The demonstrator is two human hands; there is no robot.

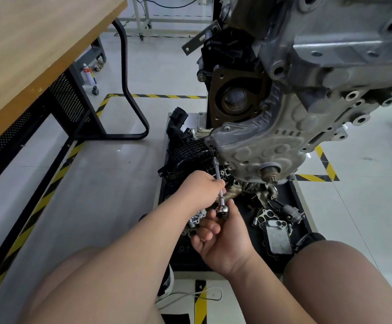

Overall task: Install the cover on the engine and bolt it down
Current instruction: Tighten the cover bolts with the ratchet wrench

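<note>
Here, the dull grey cast cover (pixel 267 141), lumpy with rounded bosses, sits against the engine's (pixel 342 50) lower face. The left hand (pixel 202 190) grips a slim chrome extension bar (pixel 216 166) whose tip meets the cover's edge. The right hand (pixel 225 237) pinches the rounded, shiny ratchet head (pixel 222 210) above a black tray (pixel 305 213).

Black tray (pixel 293 190), loose engine parts (pixel 277 237)

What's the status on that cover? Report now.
Left hand grips extension shaft; right hand holds ratchet head. Cover on engine, socket at its left edge. Nothing obstructing.
</note>
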